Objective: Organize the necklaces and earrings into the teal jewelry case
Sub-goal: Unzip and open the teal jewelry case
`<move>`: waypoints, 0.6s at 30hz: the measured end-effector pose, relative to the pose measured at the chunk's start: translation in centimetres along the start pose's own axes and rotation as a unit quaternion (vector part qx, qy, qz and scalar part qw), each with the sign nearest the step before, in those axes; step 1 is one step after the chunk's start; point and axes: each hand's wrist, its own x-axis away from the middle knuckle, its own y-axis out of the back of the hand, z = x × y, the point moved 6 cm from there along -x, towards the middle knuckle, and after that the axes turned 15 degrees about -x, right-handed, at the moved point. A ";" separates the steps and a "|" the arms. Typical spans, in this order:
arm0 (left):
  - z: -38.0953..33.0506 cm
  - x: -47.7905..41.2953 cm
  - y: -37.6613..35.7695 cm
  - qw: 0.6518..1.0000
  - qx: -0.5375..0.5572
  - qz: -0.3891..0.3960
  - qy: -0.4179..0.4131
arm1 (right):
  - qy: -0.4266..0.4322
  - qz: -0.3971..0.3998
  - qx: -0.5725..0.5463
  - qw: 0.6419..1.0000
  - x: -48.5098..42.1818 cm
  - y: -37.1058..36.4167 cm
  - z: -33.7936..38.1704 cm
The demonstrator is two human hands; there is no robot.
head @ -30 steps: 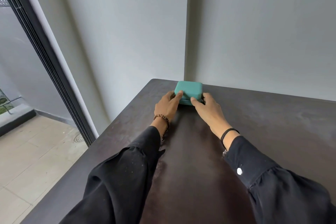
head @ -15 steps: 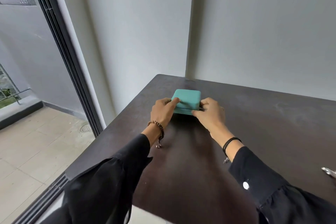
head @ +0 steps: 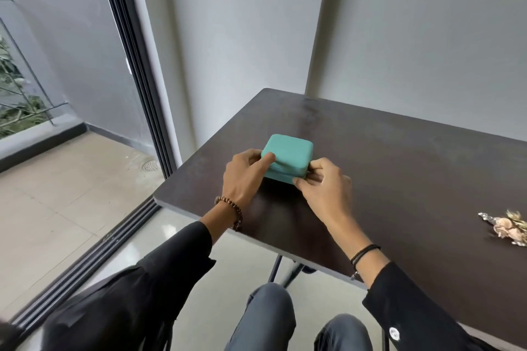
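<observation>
The teal jewelry case (head: 289,154) lies closed on the dark table (head: 399,168), near its left side. My left hand (head: 245,174) grips the case's left front corner, one finger pressed on the lid's edge. My right hand (head: 323,185) pinches the right front corner at the seam between lid and base. A small heap of jewelry (head: 509,226), pink and gold pieces with a silver bit, rests at the table's right edge of view, well apart from the case. What is inside the case is hidden.
The table's left edge (head: 199,157) is close to the case, beside a wall and a sliding glass door frame (head: 137,88). Tiled floor lies below. My knees (head: 268,319) and a table leg (head: 275,268) show under the near edge.
The case has been drawn from the far corner toward me, both hands on it throughout. The view has tilted down, and the jewelry heap has come into sight at the right.
</observation>
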 end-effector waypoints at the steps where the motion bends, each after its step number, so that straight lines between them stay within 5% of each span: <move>1: 0.2 0.5 0.1 1.000 0.003 -0.001 0.002 | 0.003 0.000 -0.002 1.000 0.6 0.1 0.0; 9: 1.0 3.6 0.6 1.000 0.020 0.006 -0.015 | 0.012 0.015 -0.004 1.000 3.5 0.4 -0.8; 13: 2.1 3.2 -0.2 0.994 0.017 0.101 -0.027 | 0.014 0.026 -0.013 0.999 4.0 0.9 -1.2; 18: 3.0 0.7 -1.2 0.967 -0.136 0.188 -0.106 | 0.020 0.013 -0.007 1.000 4.1 1.2 -1.5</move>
